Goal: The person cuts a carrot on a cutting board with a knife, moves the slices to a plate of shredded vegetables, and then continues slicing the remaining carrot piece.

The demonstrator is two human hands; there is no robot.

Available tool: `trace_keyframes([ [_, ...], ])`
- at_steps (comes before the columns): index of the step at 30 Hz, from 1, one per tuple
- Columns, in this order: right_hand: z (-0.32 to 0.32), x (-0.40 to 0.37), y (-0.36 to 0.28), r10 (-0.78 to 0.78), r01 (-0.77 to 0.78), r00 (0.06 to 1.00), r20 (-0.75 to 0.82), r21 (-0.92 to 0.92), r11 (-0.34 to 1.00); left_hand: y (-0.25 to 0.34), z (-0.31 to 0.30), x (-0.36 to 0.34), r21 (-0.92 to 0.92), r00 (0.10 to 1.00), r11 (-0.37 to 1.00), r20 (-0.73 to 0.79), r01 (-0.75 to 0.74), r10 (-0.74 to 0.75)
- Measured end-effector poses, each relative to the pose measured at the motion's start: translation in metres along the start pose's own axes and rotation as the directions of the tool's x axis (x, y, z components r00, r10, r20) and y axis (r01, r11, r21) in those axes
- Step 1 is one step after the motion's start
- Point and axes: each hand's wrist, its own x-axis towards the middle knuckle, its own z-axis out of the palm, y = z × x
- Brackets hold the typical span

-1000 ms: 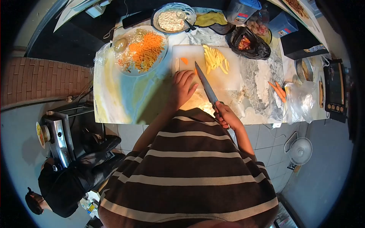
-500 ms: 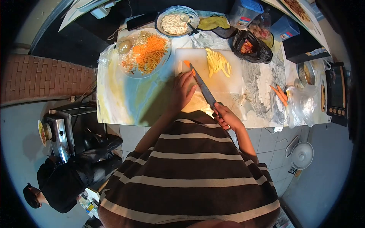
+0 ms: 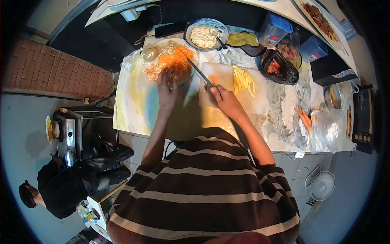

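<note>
Two bare hands work at a marble-patterned table [image 3: 280,122], and the left one has just crossed from the cutting board [image 3: 260,103] to the plate [image 3: 188,75] at the far left. There the left hand [image 3: 167,91] reaches in at the near edge of a heap of shredded carrot [image 3: 175,61], its fingers bent and somewhat spread; whether they grasp any shreds cannot be told. The right hand [image 3: 227,101] is closed around the handle of a knife [image 3: 200,74], a grip unchanged from half a second ago, but the blade has swung away from the board's left side and now slants toward the far left, its tip at the carrot heap. With both the left hand and the blade tip at the plate, slicing appears to be paused. A small orange piece [image 3: 212,79] lies on the left part of the board, beside the knife, with pale yellow strips [image 3: 243,81] spread over the board's far middle. Beyond the plate and board, a dish of creamy white mixture [image 3: 203,37] stands with a spoon [image 3: 221,42] in it, while an open black bag [image 3: 280,75] sits at the board's far right. Whole carrots [image 3: 304,118] rest on the right, next to a clear plastic bag [image 3: 326,130]. Off to the left, a person in dark clothes [image 3: 65,185] is beside a stove [image 3: 70,134], apart from the work at the table.
</note>
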Motion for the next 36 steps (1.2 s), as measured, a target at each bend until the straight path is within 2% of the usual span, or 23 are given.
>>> trace_keyframes([
  [3,-0.001,-0.012,0.017,0.069,-0.073,0.996,0.058,0.068,0.995,0.000,0.000,-0.019,-0.019,0.998,0.999,0.034,-0.049,0.050],
  [5,0.009,-0.019,0.047,-0.126,0.140,0.988,-0.085,0.195,0.971,0.008,0.006,-0.032,-0.031,0.996,0.999,0.079,-0.039,0.042],
  [6,0.004,-0.026,0.050,-0.120,0.134,0.989,-0.085,0.194,0.972,0.012,0.010,-0.037,-0.042,0.992,0.998,0.118,-0.035,0.040],
  [7,-0.003,-0.035,0.050,0.041,-0.059,0.997,0.064,0.316,0.947,0.016,0.015,-0.042,-0.046,0.992,0.998,0.122,-0.033,0.039],
  [8,-0.009,-0.043,0.051,0.178,-0.259,0.957,0.227,0.401,0.879,0.020,0.021,-0.046,-0.073,0.983,0.993,0.152,-0.096,0.106],
  [9,-0.012,-0.051,0.055,0.184,-0.263,0.957,0.224,0.400,0.878,0.023,0.028,-0.049,-0.102,0.968,0.982,0.180,-0.158,0.175],
  [11,-0.017,-0.067,0.062,0.180,-0.463,0.879,0.441,0.703,0.539,0.028,0.045,-0.056,-0.119,0.962,0.973,0.170,-0.196,0.215],
  [12,-0.017,-0.073,0.063,0.164,-0.494,0.862,0.480,0.722,0.484,0.038,0.050,-0.057,-0.205,0.972,0.969,0.162,-0.137,0.171],
  [13,-0.018,-0.078,0.063,0.168,-0.495,0.862,0.478,0.723,0.482,0.046,0.054,-0.058,-0.288,0.979,0.954,0.159,-0.077,0.127],
  [14,-0.018,-0.082,0.060,0.164,-0.500,0.859,0.484,0.730,0.466,0.051,0.058,-0.057,-0.290,0.979,0.954,0.162,-0.077,0.128],
  [16,-0.014,-0.085,0.060,0.150,-0.501,0.858,0.490,0.741,0.448,0.058,0.065,-0.048,-0.411,0.986,0.909,0.168,0.072,-0.002],
  [17,-0.015,-0.085,0.057,0.148,-0.499,0.859,0.489,0.741,0.449,0.058,0.066,-0.042,-0.411,0.986,0.909,0.166,0.069,0.000],
  [19,-0.016,-0.084,0.046,0.100,-0.551,0.821,0.562,0.734,0.398,0.057,0.068,-0.028,-0.469,0.964,0.854,0.233,0.225,-0.126],
  [23,-0.014,-0.066,0.031,0.056,-0.542,0.809,0.585,0.705,0.457,0.046,0.051,-0.003,-0.411,0.955,0.883,0.270,0.227,-0.120],
  [27,-0.010,-0.043,0.024,0.037,-0.556,0.786,0.617,0.681,0.476,0.019,0.027,0.026,-0.392,0.972,0.910,0.232,0.136,-0.045],
  [31,-0.006,-0.031,0.018,0.014,-0.546,0.778,0.629,0.663,0.512,0.009,0.003,0.049,-0.294,0.983,0.946,0.156,0.138,-0.095],
  [33,-0.003,-0.026,0.016,0.036,-0.543,0.781,0.623,0.650,0.532,0.013,0.001,0.052,-0.286,0.977,0.935,0.101,0.211,-0.190],
  [36,0.004,-0.017,0.014,0.015,-0.561,0.750,0.661,0.623,0.545,0.003,0.004,0.055,-0.211,0.980,0.958,0.095,0.193,-0.177],
])
